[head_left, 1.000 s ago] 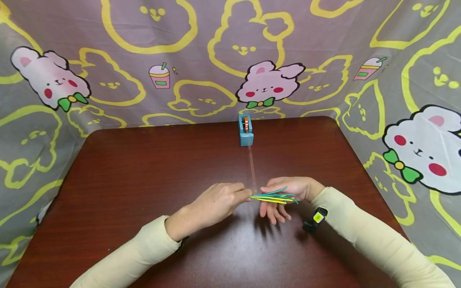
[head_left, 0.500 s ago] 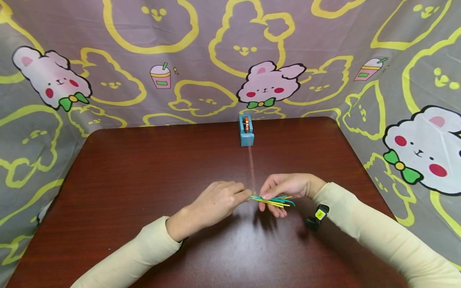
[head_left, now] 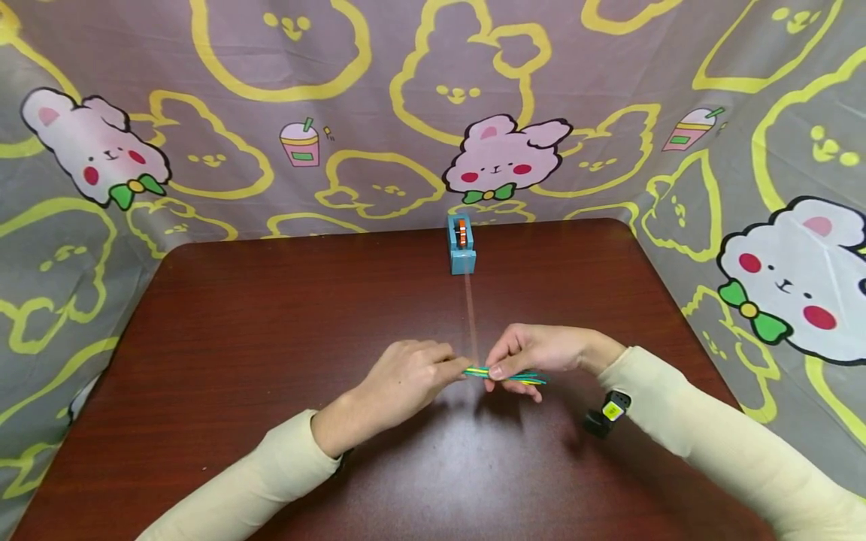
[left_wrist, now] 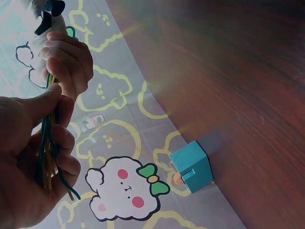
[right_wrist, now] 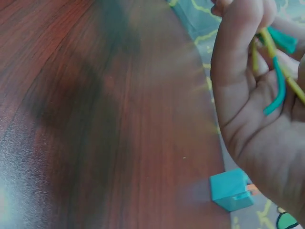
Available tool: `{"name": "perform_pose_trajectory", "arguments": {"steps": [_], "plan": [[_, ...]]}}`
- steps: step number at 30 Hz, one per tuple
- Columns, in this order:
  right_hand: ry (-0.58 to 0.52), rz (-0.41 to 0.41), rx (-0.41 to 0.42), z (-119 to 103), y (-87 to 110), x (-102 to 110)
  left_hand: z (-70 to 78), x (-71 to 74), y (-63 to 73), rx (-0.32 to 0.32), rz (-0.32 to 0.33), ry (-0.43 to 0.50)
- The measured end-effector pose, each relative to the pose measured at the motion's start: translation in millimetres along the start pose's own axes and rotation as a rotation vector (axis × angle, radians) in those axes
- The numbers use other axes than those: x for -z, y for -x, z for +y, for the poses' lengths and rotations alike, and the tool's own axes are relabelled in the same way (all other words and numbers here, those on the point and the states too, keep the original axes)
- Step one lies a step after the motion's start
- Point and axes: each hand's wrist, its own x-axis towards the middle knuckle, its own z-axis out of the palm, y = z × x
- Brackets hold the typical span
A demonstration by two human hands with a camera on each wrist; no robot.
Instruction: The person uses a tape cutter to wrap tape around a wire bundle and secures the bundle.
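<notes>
A thin bundle of green and yellow wires [head_left: 477, 372] lies crosswise between my two hands above the table. My left hand [head_left: 411, 373] pinches its left end; in the left wrist view, loose wire ends [left_wrist: 61, 179] hang over the curled fingers. My right hand [head_left: 548, 348] pinches the bundle farther right with thumb and fingers, and bent wire tips [right_wrist: 277, 88] show against its palm. A translucent strip that looks like tape [head_left: 471, 315] stretches from a blue tape dispenser [head_left: 463, 261] to the bundle between the hands. Where it meets the wires is partly hidden by fingers.
The dispenser, with an orange roll [head_left: 463, 231], stands at the far edge of the dark brown table [head_left: 271, 315]. A grey patterned curtain [head_left: 379, 113] rises behind and along both sides. A black wrist device [head_left: 612, 409] hangs under the right sleeve.
My right hand was loosely spread behind the wires; now its thumb and fingers pinch them, and more of the bundle is covered. The left hand and dispenser have hardly moved.
</notes>
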Motion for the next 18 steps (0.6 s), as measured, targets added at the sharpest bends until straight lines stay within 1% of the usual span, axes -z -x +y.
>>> {"name": "perform_pose_trajectory", "arguments": {"steps": [5,9,11,14,18], "plan": [[0.114,0.064,0.052,-5.5,2.8,-7.8,-1.1,-0.3,1.4,0.037,-0.002,0.055],[0.233,0.121,0.062,-11.2,5.2,-14.6,-2.8,0.5,1.7,0.093,-0.043,0.113],[0.299,0.150,0.057,-13.8,6.4,-17.5,-4.0,1.5,1.3,0.124,-0.073,0.149],[0.384,0.196,0.032,-16.1,8.2,-20.7,-7.2,2.6,0.6,0.169,-0.137,0.215],[0.468,0.257,0.012,-17.3,10.8,-23.9,-14.2,3.4,-1.2,0.270,-0.245,0.366]]}}
